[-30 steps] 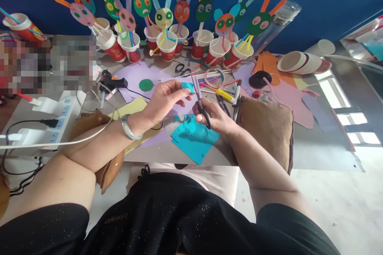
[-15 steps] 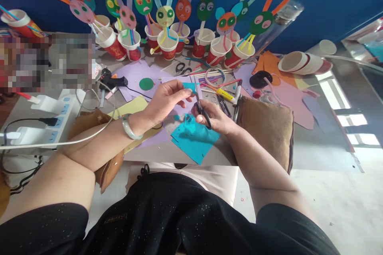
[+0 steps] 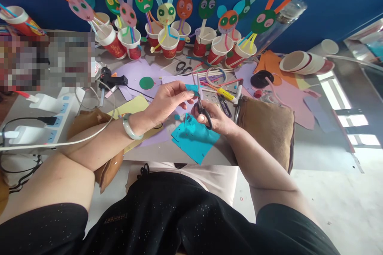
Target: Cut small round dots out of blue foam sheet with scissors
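Note:
My left hand pinches a small piece of blue paper between thumb and fingers above the table. In my right hand is a pair of black-handled scissors, blades pointing up and away from me. The blades are parted beside the paper's right end; whether they touch it I cannot make out. Below both hands lie larger blue paper sheets with small dark scraps on them. A little round blue piece rests just left of these sheets.
Paper-cup rabbit figures line the back wall. A second pair of scissors, straws, a yellow glue tube and a glue gun lie beyond my hands. A brown cushion sits right; a power strip with cables sits left.
The scissor blades have spread wider apart, and the blue paper has turned slightly in my left fingers. Both hands stay nearly in place.

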Demonstrator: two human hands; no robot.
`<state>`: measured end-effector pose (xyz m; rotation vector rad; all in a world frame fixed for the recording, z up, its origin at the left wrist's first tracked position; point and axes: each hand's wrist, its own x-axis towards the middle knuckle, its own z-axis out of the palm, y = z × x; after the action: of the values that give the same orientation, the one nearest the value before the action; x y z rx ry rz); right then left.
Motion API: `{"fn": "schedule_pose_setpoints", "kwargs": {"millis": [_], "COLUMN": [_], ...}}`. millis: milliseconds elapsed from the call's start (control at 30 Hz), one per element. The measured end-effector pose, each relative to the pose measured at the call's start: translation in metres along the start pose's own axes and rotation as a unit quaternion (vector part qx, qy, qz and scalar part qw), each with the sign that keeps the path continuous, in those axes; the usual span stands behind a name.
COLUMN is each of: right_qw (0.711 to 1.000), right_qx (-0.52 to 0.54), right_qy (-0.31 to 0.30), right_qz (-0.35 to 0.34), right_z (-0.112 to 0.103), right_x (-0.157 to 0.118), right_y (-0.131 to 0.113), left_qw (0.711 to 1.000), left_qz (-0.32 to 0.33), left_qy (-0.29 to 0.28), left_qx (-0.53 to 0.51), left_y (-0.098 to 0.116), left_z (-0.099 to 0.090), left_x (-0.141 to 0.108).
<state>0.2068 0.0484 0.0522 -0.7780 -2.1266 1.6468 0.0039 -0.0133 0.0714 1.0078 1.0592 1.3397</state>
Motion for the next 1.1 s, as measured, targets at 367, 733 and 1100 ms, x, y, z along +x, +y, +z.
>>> {"fn": "schedule_pose_setpoints", "kwargs": {"millis": [367, 733, 1100], "right_qw": [1.0, 1.0, 1.0], "right_qx": [-0.002, -0.003, -0.01], "right_qy": [-0.002, -0.001, -0.005], "right_qz": [0.006, 0.001, 0.004], "right_z": [-0.0006, -0.0013, -0.0006], "right_x": [0.0015, 0.0008, 0.0008], "right_y": [0.0017, 0.003, -0.0026], "left_qw": [1.0, 1.0, 1.0], "left_qz": [0.007, 0.004, 0.01], "left_qy": [-0.004, -0.002, 0.002], "left_qx": [-0.003, 0.001, 0.004], "left_y": [-0.0008, 0.0004, -0.0013], "left_z": [0.0, -0.0003, -0.0018], "left_x": [-0.0004, -0.0006, -0.0001]}}
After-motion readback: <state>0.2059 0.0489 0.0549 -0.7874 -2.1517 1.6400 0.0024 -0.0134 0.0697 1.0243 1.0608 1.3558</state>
